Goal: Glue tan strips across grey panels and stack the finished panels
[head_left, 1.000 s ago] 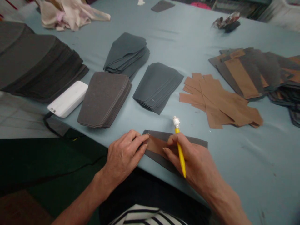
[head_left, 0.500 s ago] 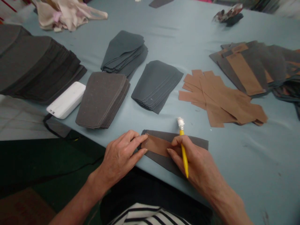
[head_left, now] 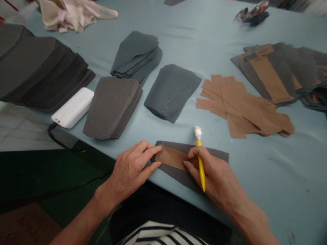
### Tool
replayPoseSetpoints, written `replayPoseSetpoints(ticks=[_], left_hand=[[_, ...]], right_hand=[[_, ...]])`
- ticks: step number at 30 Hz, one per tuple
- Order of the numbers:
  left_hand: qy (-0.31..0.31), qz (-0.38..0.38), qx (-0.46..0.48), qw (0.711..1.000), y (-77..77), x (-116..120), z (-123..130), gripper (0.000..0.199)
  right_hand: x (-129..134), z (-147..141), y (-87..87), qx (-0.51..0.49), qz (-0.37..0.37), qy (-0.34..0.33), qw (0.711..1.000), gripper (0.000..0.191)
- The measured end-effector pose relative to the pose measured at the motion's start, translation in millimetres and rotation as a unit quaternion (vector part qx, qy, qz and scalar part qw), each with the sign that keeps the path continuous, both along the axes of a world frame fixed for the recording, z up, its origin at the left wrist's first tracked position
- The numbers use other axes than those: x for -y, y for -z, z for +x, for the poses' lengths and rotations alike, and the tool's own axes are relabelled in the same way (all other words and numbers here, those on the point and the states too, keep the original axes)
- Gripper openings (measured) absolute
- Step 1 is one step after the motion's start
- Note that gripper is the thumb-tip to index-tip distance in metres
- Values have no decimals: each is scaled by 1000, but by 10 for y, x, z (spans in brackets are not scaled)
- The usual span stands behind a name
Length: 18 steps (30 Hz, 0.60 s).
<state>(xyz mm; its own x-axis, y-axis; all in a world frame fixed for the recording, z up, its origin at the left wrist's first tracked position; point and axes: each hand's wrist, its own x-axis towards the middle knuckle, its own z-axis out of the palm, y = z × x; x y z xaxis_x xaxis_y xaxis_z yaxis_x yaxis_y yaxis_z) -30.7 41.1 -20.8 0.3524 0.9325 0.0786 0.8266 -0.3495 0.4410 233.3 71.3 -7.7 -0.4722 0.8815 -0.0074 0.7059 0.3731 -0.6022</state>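
Observation:
A dark grey panel (head_left: 178, 175) lies at the table's near edge with a brown strip (head_left: 171, 158) flat along it. My left hand (head_left: 136, 163) has thumb and forefinger closed at the left end of the strip and panel, its other fingers curled. Over the strip's right part, my right hand (head_left: 213, 170) pinches the strip between thumb and forefinger. That same hand also holds a brush (head_left: 201, 170) with a yellow handle. The brush's white-coated tip points away from me, above the panel. My right hand hides the strip's right end.
Left and ahead stand stacks of dark pieces (head_left: 112, 105) and bluish grey pieces (head_left: 171, 92), beside a white rectangular case (head_left: 73, 108). Loose brown strips (head_left: 245, 109) lie to the right, near grey panels with strips (head_left: 270, 78). Pale cloth (head_left: 74, 15) sits at the far left.
The view has shifted very slightly. Both hands keep their places on the strip and panel, and the brush stays in my right hand.

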Motion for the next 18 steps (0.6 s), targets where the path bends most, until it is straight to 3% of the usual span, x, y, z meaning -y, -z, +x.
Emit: replayPoseSetpoints(ticks=[5, 18], left_hand=[[-10, 2, 14, 1000, 5, -3, 20, 32], [-77, 89, -1, 993, 70, 54, 188, 20]], right_hand=[[2, -10, 8, 1, 13, 2, 1000, 11], [44, 0, -36, 0, 19, -6, 1000, 10]])
